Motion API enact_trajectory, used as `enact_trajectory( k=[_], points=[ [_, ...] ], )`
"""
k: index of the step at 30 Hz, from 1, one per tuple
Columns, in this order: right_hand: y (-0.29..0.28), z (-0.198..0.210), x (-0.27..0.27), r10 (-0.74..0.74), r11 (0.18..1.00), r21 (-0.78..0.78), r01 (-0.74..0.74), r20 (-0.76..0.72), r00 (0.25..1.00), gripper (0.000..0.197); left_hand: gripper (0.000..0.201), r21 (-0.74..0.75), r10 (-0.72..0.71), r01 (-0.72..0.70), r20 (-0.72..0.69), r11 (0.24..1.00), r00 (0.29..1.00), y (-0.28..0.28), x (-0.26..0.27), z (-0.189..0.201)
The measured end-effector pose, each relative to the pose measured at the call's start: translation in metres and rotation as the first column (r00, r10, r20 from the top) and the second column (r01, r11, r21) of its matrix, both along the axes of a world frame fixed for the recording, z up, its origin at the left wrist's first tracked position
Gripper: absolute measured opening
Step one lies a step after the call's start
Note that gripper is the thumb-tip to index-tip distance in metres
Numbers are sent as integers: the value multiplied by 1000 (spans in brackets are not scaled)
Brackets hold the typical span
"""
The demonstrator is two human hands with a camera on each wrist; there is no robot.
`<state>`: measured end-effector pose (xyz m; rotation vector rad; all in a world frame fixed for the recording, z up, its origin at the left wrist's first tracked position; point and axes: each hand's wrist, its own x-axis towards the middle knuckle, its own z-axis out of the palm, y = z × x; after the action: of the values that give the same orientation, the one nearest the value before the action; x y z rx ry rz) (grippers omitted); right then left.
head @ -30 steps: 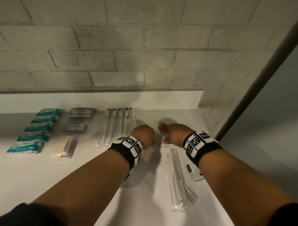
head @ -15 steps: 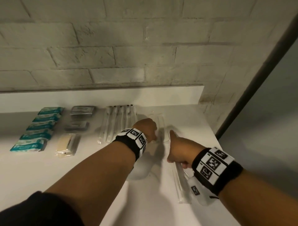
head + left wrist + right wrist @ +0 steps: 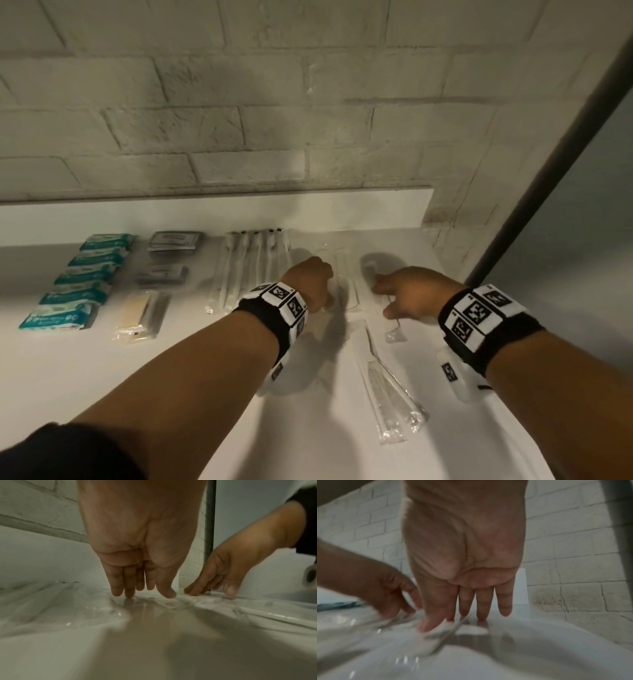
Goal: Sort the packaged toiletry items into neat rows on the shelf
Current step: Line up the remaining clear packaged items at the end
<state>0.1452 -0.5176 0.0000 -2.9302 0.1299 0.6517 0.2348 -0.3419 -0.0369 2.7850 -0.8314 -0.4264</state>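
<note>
Since half a second ago the right hand [image 3: 411, 294] has moved up from the near packet; now straight-fingered, it presses a clear comb packet [image 3: 387, 308]. The left hand [image 3: 313, 282], fingers extended, steadies its neighbour [image 3: 346, 284] beside the toothbrush row [image 3: 250, 267]. Light, slippery film: slide flat

**Packaged toiletries on shelf**

Teal packets [image 3: 82, 274] in a column, far left of the left hand [image 3: 310, 286]. Grey sachets [image 3: 174, 241] and a tan wrapped bar [image 3: 140, 315] next over. Clear-wrapped toothbrushes [image 3: 253, 267] lie side by side just left of that hand. A clear packet [image 3: 346, 281] lies flat between both hands; another [image 3: 394, 329] under the right hand [image 3: 411, 294]. Wrapped combs [image 3: 387, 387] lie nearer, below the right hand.
</note>
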Motion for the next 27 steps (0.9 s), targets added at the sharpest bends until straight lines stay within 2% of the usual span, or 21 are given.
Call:
enact_trajectory(
  k=[3, 7, 9, 13, 19, 21, 23, 24, 25, 27],
  points=[
    [-1, -6, 2, 8, 1000, -11, -8, 14, 1000, 64, 49, -49, -34, 39, 102, 998, 994, -7, 0, 0],
    [-5, -16, 11, -50, 997, 54, 49, 4, 999, 64, 48, 161, -147, 123, 150, 979, 978, -25, -4, 0],
    [-7, -20, 16, -83, 991, 102, 84, -12, 996, 62, 49, 218, -163, 128, 152, 968, 975, -32, -6, -2],
    [-9, -24, 23, -79, 996, 45, 79, 5, 997, 64, 48, 209, -152, 114, 175, 971, 973, -37, -7, -6],
    [-7, -27, 26, -76, 994, 80, 72, 50, 996, 60, 45, 160, -107, 86, 132, 983, 985, -33, -6, -7],
    [-5, -21, 21, -140, 966, 237, 105, 136, 981, 51, 44, 137, -88, 72, 111, 988, 990, -32, -6, -5],
    [3, -11, 12, -201, 970, 191, 149, 291, 935, 44, 43, 131, -86, 72, 99, 989, 991, -31, -5, -3],
    [9, -7, 5, -197, 976, 156, 155, 309, 931, 41, 40, 134, -88, 75, 92, 988, 992, -32, -4, -2],
    [19, -4, -4, -153, 984, 133, 120, 277, 949, 40, 36, 143, -89, 76, 89, 987, 992, -32, -4, 0],
    [41, -7, -16, -101, 985, 153, 82, 121, 988, 48, 29, 175, -85, 70, 83, 982, 993, -34, -5, 1]
  ],
)
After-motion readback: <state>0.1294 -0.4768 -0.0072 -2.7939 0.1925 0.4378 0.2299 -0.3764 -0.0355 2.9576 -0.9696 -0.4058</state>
